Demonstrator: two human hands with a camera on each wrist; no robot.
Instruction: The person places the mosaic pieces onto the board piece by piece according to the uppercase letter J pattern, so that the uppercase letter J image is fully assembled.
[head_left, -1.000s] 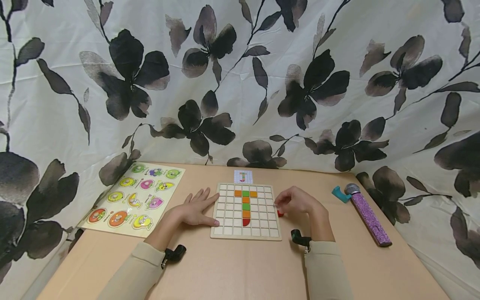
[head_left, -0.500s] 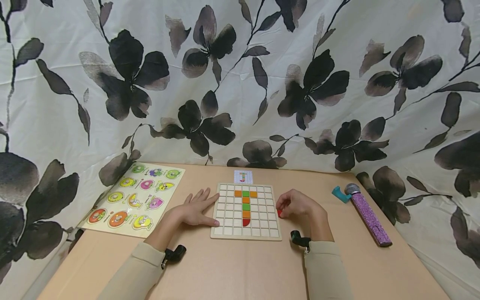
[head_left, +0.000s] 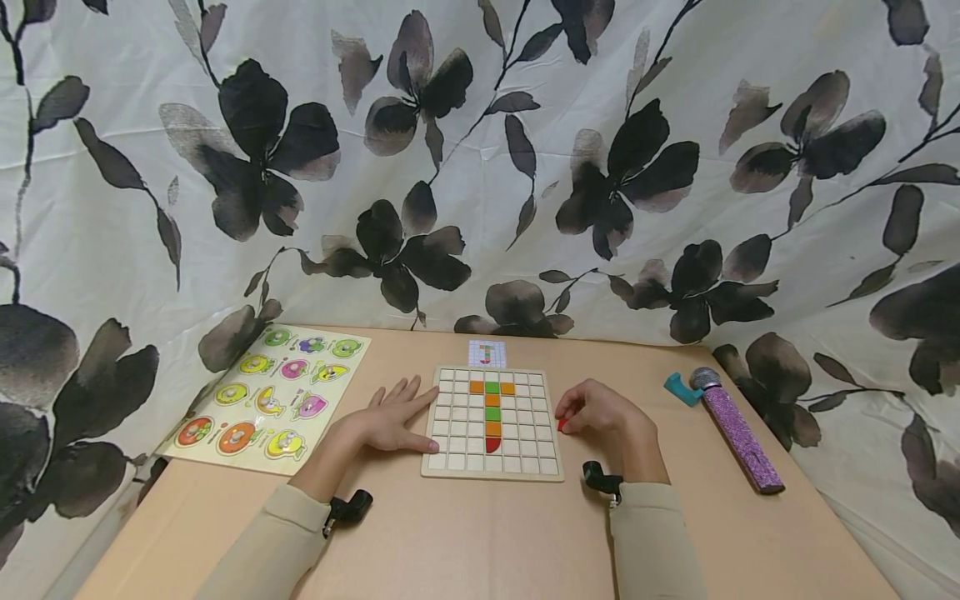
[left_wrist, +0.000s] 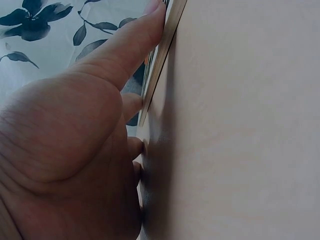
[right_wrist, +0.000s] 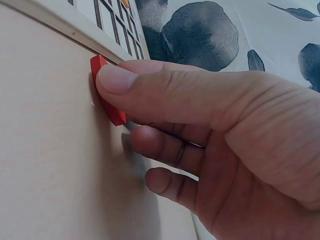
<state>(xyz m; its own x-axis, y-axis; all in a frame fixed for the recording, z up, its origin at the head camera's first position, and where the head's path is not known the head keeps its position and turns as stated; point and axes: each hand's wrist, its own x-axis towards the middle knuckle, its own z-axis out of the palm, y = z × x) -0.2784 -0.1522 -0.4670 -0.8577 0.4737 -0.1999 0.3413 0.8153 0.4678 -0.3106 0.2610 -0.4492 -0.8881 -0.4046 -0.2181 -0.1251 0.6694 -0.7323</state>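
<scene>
A wooden grid board lies mid-table, holding a T-like column of orange and green square tiles with a red rounded tile at its foot. My left hand spreads its fingers by the board's left edge; the thumb touches the lower left of the board. Just off the right edge, my right hand pinches a red tile between thumb and forefinger. In the right wrist view, that tile has a curved side and stands tilted near the table, close to the board's rim. A small pattern card lies behind the board.
At the left lies a sheet of fruit pictures. On the right are a glittery purple microphone and a small teal object. A floral cloth hangs behind the table.
The right hand has shifted very slightly right, and more of the red tile shows at its fingertips. My left hand and the board have stayed in place.
</scene>
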